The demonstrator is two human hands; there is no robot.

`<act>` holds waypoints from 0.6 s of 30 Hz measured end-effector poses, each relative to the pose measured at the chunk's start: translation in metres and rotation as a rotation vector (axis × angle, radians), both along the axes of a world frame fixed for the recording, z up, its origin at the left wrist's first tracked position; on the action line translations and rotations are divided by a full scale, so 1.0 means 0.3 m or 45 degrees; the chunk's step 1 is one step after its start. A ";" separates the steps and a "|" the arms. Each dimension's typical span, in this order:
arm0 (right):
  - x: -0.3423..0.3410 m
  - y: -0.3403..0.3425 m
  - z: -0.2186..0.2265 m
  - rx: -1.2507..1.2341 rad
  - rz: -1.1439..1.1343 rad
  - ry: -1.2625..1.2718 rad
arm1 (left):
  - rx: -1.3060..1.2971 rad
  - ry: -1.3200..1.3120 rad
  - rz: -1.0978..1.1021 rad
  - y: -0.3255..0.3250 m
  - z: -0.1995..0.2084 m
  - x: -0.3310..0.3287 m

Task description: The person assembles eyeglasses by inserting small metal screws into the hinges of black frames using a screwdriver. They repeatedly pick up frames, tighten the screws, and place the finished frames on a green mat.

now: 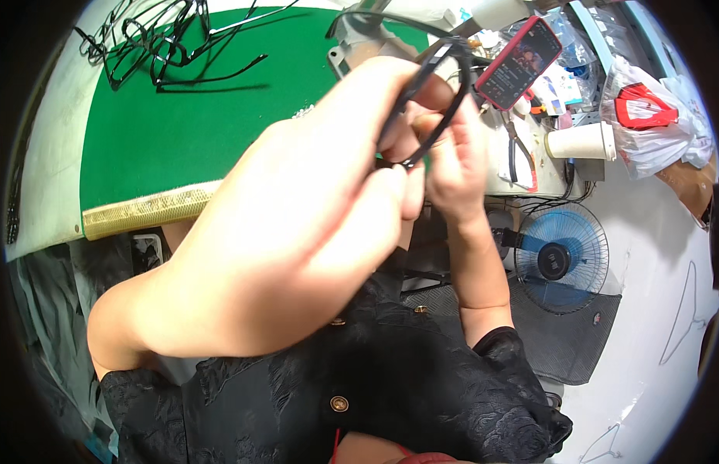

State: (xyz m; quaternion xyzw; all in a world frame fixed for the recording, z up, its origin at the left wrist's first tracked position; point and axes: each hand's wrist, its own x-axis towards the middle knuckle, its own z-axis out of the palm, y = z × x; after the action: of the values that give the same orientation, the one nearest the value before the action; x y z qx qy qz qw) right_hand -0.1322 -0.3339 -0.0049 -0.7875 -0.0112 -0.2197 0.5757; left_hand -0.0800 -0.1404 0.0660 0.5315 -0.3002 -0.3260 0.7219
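My left hand (pixel 336 166) is raised close to the view and looks very large, its fingers closed on a black eyeglass frame (pixel 465 81). One rim of the frame shows side-on as a dark curve, with its upper part near a grey metal fixture. Just beyond, my right hand (pixel 458 158) is also closed, its bent fingers at the lower part of the same frame. The fingertips of both hands meet there, and my left hand partly covers what they pinch. I cannot make out any small part or tool between them.
A green mat (pixel 174 147) with a yellow front strip (pixel 151 210) covers the table. Several black eyeglass frames (pixel 170 50) are heaped far left. At right are a phone in a red case (pixel 520 66), pliers (pixel 518 147), a white cup (pixel 580 143), a plastic bag (pixel 649 131) and a fan (pixel 560 259).
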 end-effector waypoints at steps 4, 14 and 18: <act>-0.021 0.020 -0.107 -1.082 -0.060 0.097 | 0.072 -0.051 0.209 -0.004 0.007 0.027; -0.031 0.030 -0.142 -0.403 -0.044 0.159 | 0.028 -0.017 0.230 -0.008 0.008 0.020; -0.021 -0.010 -0.050 0.177 0.102 0.047 | 0.046 0.271 -0.008 -0.007 0.030 0.003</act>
State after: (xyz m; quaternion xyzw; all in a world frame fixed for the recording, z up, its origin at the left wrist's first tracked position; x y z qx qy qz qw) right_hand -0.1385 -0.3369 -0.0199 -0.7485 -0.0167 -0.1821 0.6374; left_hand -0.0792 -0.1424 0.0750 0.5057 -0.2175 -0.3885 0.7390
